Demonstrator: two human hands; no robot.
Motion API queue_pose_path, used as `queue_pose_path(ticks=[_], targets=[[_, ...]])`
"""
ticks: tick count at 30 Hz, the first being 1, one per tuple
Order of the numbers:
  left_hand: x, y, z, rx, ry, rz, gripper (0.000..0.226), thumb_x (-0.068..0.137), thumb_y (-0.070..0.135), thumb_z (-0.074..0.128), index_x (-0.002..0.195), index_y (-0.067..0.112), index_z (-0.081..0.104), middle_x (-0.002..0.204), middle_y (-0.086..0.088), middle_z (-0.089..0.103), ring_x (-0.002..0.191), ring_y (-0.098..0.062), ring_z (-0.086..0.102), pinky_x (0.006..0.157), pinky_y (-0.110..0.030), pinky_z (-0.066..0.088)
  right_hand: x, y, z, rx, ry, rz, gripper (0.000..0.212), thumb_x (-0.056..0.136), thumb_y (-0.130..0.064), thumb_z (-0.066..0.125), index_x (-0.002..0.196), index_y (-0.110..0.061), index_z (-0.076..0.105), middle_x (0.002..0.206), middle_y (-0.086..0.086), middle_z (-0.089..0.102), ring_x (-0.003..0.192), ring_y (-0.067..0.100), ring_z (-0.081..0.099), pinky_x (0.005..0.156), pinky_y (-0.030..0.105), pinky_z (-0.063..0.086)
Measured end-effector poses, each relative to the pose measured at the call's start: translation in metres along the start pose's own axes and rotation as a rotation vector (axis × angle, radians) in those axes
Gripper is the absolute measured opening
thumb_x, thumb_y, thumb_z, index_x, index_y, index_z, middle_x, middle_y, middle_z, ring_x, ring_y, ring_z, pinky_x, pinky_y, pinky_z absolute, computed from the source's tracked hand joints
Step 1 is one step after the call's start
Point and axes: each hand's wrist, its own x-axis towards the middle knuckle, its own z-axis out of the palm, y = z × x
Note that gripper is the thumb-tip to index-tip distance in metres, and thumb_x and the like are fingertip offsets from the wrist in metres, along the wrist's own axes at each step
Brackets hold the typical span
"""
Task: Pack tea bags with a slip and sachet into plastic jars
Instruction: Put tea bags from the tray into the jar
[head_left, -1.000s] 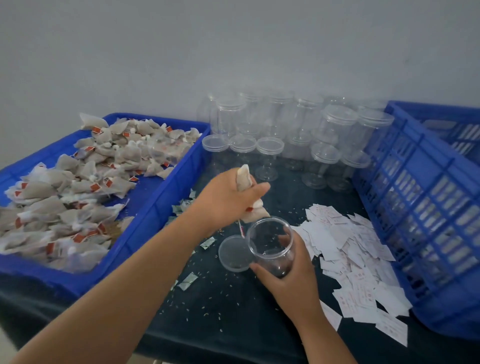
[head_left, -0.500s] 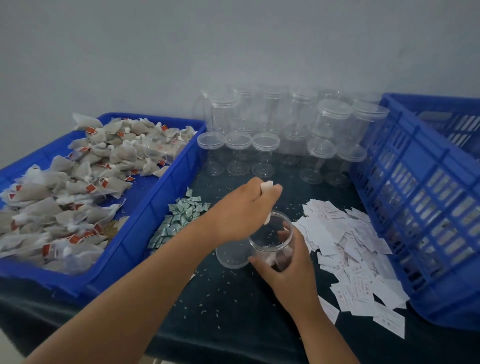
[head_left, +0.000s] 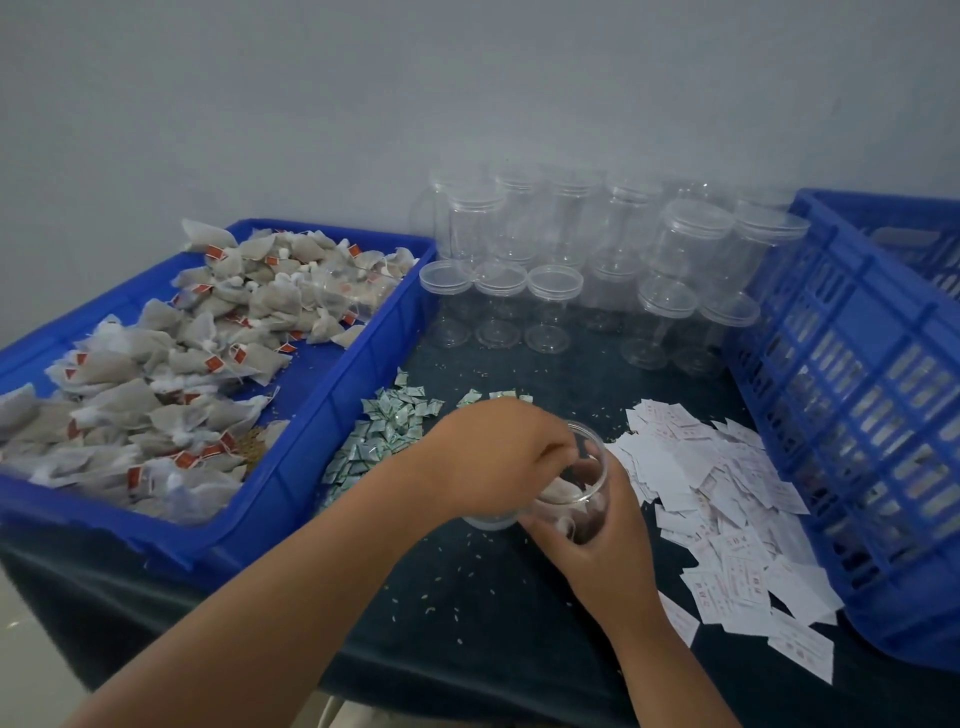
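Note:
My right hand (head_left: 602, 556) grips a clear plastic jar (head_left: 592, 470), tilted towards the left, just above the dark table. The fingers of my left hand (head_left: 493, 457) curl into the jar's mouth and pinch a tea bag (head_left: 558, 491) that sits inside it. The jar's lid (head_left: 488, 521) lies on the table, mostly hidden under my left hand. A blue tray (head_left: 332, 415) at the left holds a heap of tea bags (head_left: 156, 374). Green-white sachets (head_left: 384, 436) lie beside the tray. White slips (head_left: 717, 499) are piled to the right of the jar.
Several empty clear jars with lids (head_left: 571, 270) stand in rows at the back against the wall. A tall blue slatted crate (head_left: 857, 415) fills the right side. Loose grains are scattered over the dark table cloth (head_left: 467, 613).
My left hand came down from above the jar and pushed the tea bags through its mouth. The view dipped, so the sachet pile shows fully.

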Motion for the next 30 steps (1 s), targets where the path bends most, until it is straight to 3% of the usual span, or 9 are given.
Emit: queue_pose_path(ticks=[4,7,9,12,16,21,24,26,30], targets=[[-0.025,-0.024,-0.027,-0.224,0.282,-0.091,0.014,0.104,0.039,0.059,0.105,0.038,0.072,0.09,0.021,0.071,0.084,0.002,0.065,0.075,-0.025,0.054,-0.001,-0.007,0.0,-0.001,0.001,-0.042,0.084,0.074,-0.05,0.096,0.143,-0.054,0.05,0.13,-0.023,0.067,0.12,0.002,0.068,0.089,0.015,0.058],[-0.046,-0.07,-0.059,-0.181,0.403,-0.28,0.013,0.103,0.038,0.059,0.094,0.037,0.069,0.083,0.019,0.07,0.074,0.002,0.064,0.067,-0.025,0.051,-0.002,-0.006,0.0,-0.032,-0.002,-0.015,0.089,0.066,-0.056,0.093,0.143,-0.057,0.047,0.129,-0.028,0.064,0.12,-0.003,0.064,0.09,0.019,0.055],[-0.06,-0.111,-0.079,-0.009,0.293,-0.484,0.017,0.104,0.032,0.057,0.095,0.026,0.071,0.092,0.01,0.072,0.082,-0.007,0.066,0.07,-0.03,0.051,-0.001,-0.003,0.0,-0.045,-0.016,-0.003,0.09,0.064,-0.057,0.091,0.142,-0.057,0.046,0.13,-0.031,0.062,0.12,-0.005,0.063,0.095,0.027,0.054],[-0.08,-0.165,-0.086,0.214,-0.082,-0.736,0.021,0.103,0.021,0.058,0.114,0.014,0.073,0.119,-0.004,0.072,0.105,-0.024,0.068,0.091,-0.042,0.056,-0.002,-0.005,0.002,-0.063,-0.032,-0.006,0.091,0.063,-0.057,0.092,0.14,-0.063,0.043,0.131,-0.038,0.06,0.121,-0.015,0.059,0.095,0.021,0.05],[-0.099,-0.192,-0.054,0.192,-0.535,-0.853,0.032,0.1,0.027,0.064,0.129,0.017,0.069,0.122,-0.005,0.071,0.097,-0.023,0.071,0.08,-0.035,0.06,-0.003,-0.006,0.003,-0.085,-0.044,0.021,0.09,0.061,-0.057,0.093,0.135,-0.069,0.043,0.127,-0.042,0.059,0.115,-0.019,0.059,0.088,0.02,0.05],[-0.103,-0.205,-0.028,0.215,-0.403,-0.886,0.017,0.086,0.011,0.065,0.096,0.011,0.079,0.086,-0.007,0.076,0.069,-0.02,0.067,0.067,-0.031,0.054,-0.003,-0.001,0.003,-0.078,-0.033,0.045,0.091,0.061,-0.057,0.093,0.138,-0.066,0.044,0.128,-0.035,0.062,0.113,-0.014,0.063,0.092,0.029,0.054],[-0.105,-0.21,-0.04,0.233,-0.39,-0.873,0.024,0.085,0.036,0.077,0.103,0.021,0.076,0.102,-0.001,0.073,0.091,-0.021,0.069,0.083,-0.037,0.058,-0.002,-0.002,0.005,-0.076,-0.031,0.036,0.088,0.062,-0.056,0.093,0.135,-0.067,0.046,0.127,-0.035,0.062,0.112,-0.013,0.064,0.089,0.027,0.053],[-0.111,-0.211,-0.05,0.264,-0.561,-0.896,0.041,0.078,0.053,0.077,0.109,0.026,0.076,0.104,0.004,0.074,0.095,-0.02,0.07,0.087,-0.039,0.058,-0.002,-0.002,0.006,-0.075,-0.024,0.033,0.087,0.062,-0.056,0.093,0.133,-0.069,0.046,0.127,-0.035,0.062,0.112,-0.013,0.065,0.087,0.026,0.052],[-0.117,-0.203,-0.045,0.249,-0.705,-0.927,0.046,0.083,0.032,0.078,0.128,0.023,0.071,0.1,0.003,0.076,0.088,-0.015,0.074,0.071,-0.03,0.06,-0.002,-0.001,0.005,-0.063,-0.015,0.041,0.086,0.061,-0.056,0.092,0.132,-0.07,0.046,0.125,-0.035,0.063,0.11,-0.013,0.066,0.087,0.023,0.051]])
